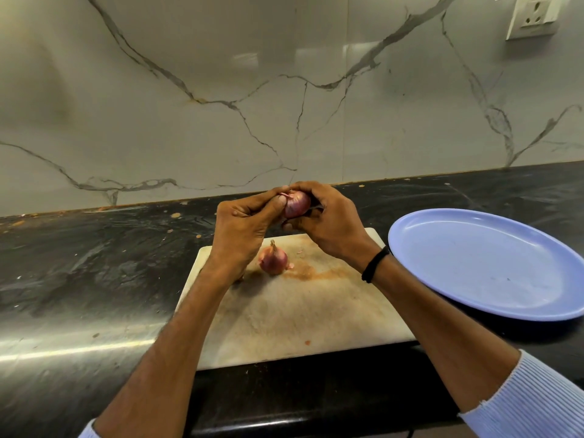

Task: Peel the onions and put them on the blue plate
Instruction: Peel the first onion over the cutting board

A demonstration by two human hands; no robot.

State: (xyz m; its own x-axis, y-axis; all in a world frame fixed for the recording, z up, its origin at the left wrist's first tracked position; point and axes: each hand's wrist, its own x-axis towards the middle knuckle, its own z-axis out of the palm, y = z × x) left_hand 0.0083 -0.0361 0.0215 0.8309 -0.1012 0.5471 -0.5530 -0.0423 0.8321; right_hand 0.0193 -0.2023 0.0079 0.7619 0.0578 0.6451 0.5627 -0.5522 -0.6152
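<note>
Both hands hold a small red onion (297,204) in the air above the far edge of the white cutting board (303,317). My right hand (328,219) grips it from the right and below. My left hand (243,226) pinches a strip of skin at the onion's top left with thumb and fingers. A second red onion (273,259), with its dry skin and stem on, lies on the board below the hands. The blue plate (486,263) sits to the right of the board with nothing on it.
The board and plate lie on a black stone counter (94,263) against a marble-patterned wall. A small bit of onion skin (289,265) lies beside the second onion. A wall socket (534,17) is at the top right. The counter's front edge runs below the board.
</note>
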